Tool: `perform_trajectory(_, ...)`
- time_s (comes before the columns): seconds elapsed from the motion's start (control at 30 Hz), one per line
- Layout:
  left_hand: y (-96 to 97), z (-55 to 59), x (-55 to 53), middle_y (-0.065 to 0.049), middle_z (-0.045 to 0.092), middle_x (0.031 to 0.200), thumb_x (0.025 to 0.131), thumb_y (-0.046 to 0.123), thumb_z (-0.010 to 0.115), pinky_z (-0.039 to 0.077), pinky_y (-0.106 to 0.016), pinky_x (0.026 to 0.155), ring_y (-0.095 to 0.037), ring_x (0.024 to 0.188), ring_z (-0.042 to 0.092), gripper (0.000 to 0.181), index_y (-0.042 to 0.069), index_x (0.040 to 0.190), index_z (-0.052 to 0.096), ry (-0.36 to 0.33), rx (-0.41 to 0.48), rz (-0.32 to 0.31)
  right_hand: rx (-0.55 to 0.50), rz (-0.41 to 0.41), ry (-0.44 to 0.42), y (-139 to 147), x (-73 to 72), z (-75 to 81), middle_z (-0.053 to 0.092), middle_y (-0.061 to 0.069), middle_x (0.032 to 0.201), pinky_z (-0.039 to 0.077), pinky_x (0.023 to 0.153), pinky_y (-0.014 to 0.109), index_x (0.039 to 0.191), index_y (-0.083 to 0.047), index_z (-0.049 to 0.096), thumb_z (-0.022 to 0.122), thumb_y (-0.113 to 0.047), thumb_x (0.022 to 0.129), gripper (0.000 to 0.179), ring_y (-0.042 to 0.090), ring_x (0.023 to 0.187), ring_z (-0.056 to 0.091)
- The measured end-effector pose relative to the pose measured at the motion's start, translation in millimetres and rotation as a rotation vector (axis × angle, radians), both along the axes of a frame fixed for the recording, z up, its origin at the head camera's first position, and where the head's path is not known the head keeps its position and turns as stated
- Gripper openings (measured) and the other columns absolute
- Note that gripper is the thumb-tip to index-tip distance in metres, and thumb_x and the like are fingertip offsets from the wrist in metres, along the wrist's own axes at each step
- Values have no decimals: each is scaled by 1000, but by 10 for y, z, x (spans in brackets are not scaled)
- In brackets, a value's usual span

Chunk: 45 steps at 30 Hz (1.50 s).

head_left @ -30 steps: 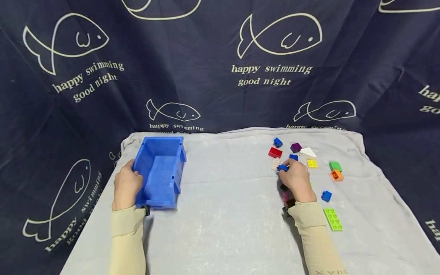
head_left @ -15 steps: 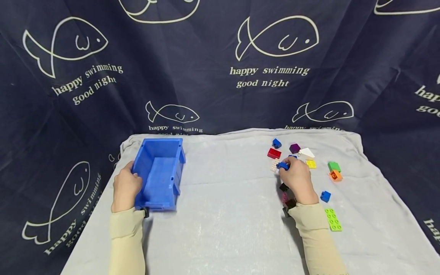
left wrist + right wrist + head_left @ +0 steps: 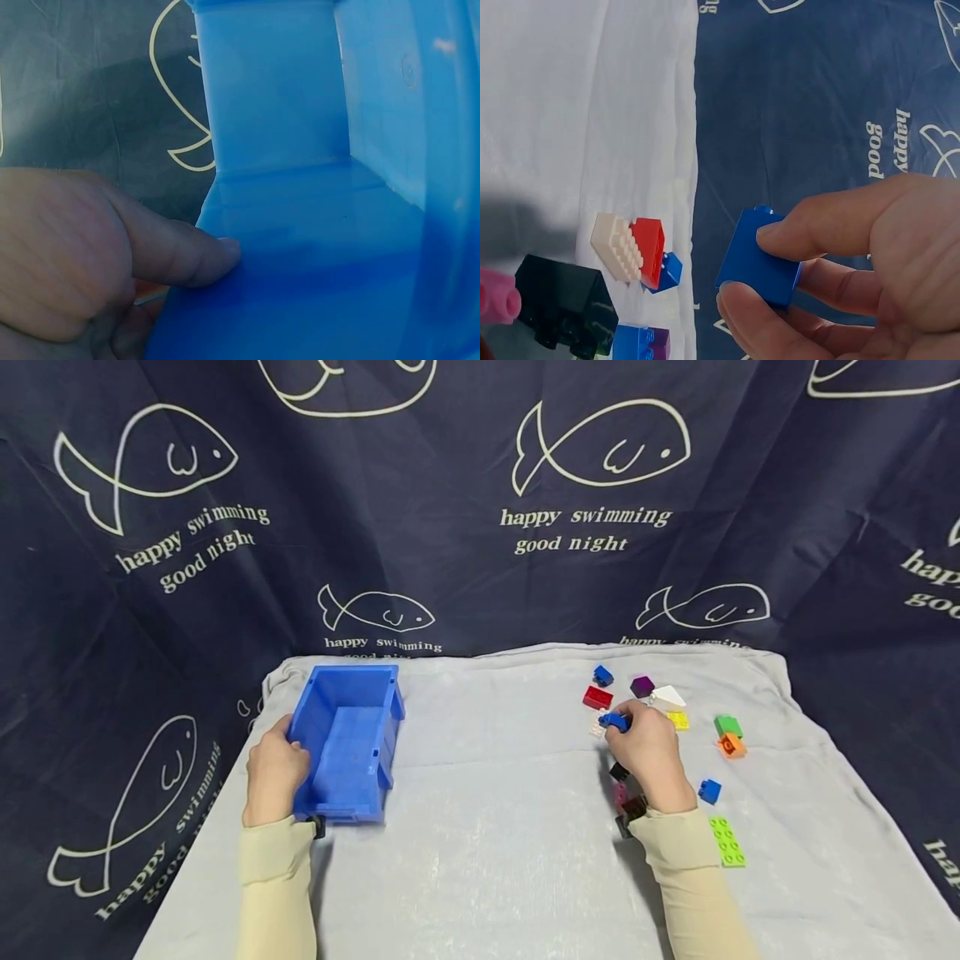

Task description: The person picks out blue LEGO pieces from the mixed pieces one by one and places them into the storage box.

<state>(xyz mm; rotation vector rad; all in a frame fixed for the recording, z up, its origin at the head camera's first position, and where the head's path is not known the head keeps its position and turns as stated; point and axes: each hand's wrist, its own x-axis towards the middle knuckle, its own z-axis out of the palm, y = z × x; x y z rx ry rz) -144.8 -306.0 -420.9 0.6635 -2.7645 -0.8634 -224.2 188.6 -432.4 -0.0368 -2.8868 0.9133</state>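
Note:
At the left of the head view a blue plastic bin [image 3: 352, 735] stands on the cloth. My left hand [image 3: 276, 772] grips its left wall; in the left wrist view the thumb [image 3: 199, 255] lies over the inner side of the bin wall [image 3: 277, 82]. On the right side, my right hand [image 3: 651, 756] pinches a blue toy building block [image 3: 754, 259] between thumb and fingers, held above the other blocks. Just beyond it lie a cream studded block [image 3: 615, 246] and a red block [image 3: 597, 697]. A black block [image 3: 566, 300] sits close under the hand.
Around the right hand lie another blue block [image 3: 603, 675], a purple block [image 3: 642, 686], a white piece [image 3: 668, 697] and a yellow block [image 3: 677, 720]. Farther right are green [image 3: 727, 725], orange [image 3: 732, 745], blue [image 3: 709, 790] and lime [image 3: 727, 842] blocks. A dark fish-print curtain [image 3: 450, 510] hangs behind.
My right hand has raised the blue block slightly from beside the cream one. The left hand keeps its hold on the bin. The head view has shifted a little.

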Motion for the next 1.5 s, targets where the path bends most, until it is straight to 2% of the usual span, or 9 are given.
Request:
perform_trajectory(0.6, -23, -18, 10, -40, 53, 138, 95, 4, 43, 42, -70, 100, -62, 122, 53, 58, 1, 153, 45, -19, -4, -5, -33, 56, -18, -137, 74, 73, 71, 21, 110, 57, 90, 56, 116, -1, 68, 68, -14, 93, 26, 36, 94, 64)
perform_trajectory(0.73, -30, -17, 24, -41, 54, 137, 94, 4, 43, 42, -71, 98, -62, 121, 53, 59, 1, 152, 45, -26, -2, -9, -38, 65, -5, -160, 91, 98, 71, 20, 108, 57, 89, 55, 114, -2, 69, 69, -14, 92, 25, 35, 93, 64)
perform_trajectory(0.97, -22, -15, 9, -40, 54, 137, 94, 3, 43, 43, -70, 99, -62, 122, 53, 58, 1, 152, 46, -16, -2, -7, -41, 97, 65, -205, 114, 129, 73, 16, 100, 55, 82, 50, 110, -3, 70, 69, -12, 90, 22, 33, 88, 63)
perform_trajectory(1.23, -21, -6, -1, -40, 55, 137, 94, 3, 44, 43, -70, 99, -62, 121, 53, 58, 3, 152, 47, -14, -4, -12, -60, 154, 99, -289, 123, 106, 71, 14, 98, 53, 77, 43, 106, -3, 71, 71, -10, 88, 19, 29, 85, 62)
perform_trajectory(1.5, -14, -9, 5, -40, 54, 137, 94, 2, 44, 43, -71, 99, -62, 122, 53, 58, 1, 152, 46, -15, 5, -13, -84, 212, 110, -398, 145, 50, 71, 11, 96, 55, 77, 42, 103, -5, 71, 73, -7, 86, 17, 26, 81, 62)
